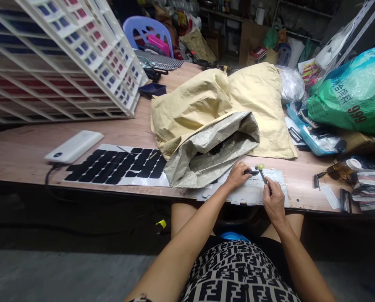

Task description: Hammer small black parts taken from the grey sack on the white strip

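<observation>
My left hand [237, 175] is closed, its fingertips pinching a small black strip-shaped part [252, 172] low over a pale board [244, 195] at the table's front edge. In my right hand [274, 198] is a small hammer [263, 174], gripped by its dark handle. Its head, with a yellow-green face, is raised just beyond the black part and apart from it. Just beyond my left hand lies a yellow woven sack [190, 109], its grey-lined mouth open towards me. Dark contents show dimly inside.
White sheets of black pieces [111, 165] and a white power bank-like box [74, 147] with a cable lie left. A white plastic basket [111, 63] stands behind them. To the right are a green bag [351, 92], a brown bottle [341, 167] and a striped cloth [370, 188].
</observation>
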### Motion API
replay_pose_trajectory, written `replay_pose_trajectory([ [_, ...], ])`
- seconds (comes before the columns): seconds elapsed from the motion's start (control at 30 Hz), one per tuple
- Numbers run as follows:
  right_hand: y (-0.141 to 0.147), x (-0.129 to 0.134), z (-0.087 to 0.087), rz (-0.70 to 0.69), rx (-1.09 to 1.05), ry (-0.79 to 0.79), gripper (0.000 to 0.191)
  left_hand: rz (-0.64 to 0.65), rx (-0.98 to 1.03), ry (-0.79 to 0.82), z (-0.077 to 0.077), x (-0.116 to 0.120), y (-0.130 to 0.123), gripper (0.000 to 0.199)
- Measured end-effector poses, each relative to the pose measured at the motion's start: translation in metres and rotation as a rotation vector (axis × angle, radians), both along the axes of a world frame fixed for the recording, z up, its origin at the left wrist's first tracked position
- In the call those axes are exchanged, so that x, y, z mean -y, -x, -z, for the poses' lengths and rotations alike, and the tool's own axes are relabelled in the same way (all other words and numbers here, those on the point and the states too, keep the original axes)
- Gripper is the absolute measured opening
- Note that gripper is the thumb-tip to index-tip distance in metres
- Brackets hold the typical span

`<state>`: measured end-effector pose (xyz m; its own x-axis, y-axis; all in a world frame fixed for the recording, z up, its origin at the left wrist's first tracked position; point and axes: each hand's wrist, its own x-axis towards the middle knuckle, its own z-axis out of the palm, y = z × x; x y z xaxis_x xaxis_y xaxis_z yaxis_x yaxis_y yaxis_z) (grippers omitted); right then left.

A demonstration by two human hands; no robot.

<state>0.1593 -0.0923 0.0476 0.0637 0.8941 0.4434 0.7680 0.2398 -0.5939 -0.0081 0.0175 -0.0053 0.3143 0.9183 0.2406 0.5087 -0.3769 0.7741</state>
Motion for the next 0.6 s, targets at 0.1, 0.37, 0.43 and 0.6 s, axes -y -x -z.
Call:
replay_pose_trajectory([
  [0.1, 0.006, 0.001, 0.004, -0.05, 0.024, 0.019, 0.035, -0.002, 0.001, 0.013, 0.0, -0.001, 0.0, 0.014],
  [0.37, -0.019, -0.055, 0.011, 0.129, 0.192, 0.045, 0.037, -0.009, 0.019, 0.006, 0.006, -0.003, -0.001, 0.016],
  [0.43, -0.028, -0.081, 0.011, 0.234, 0.29, 0.082, 0.038, -0.015, 0.01, -0.002, 0.007, -0.002, -0.001, 0.016],
  [0.6, -0.032, -0.114, 0.021, 0.418, 0.546, 0.214, 0.038, -0.009, -0.018, -0.032, 0.003, -0.005, 0.0, 0.013],
])
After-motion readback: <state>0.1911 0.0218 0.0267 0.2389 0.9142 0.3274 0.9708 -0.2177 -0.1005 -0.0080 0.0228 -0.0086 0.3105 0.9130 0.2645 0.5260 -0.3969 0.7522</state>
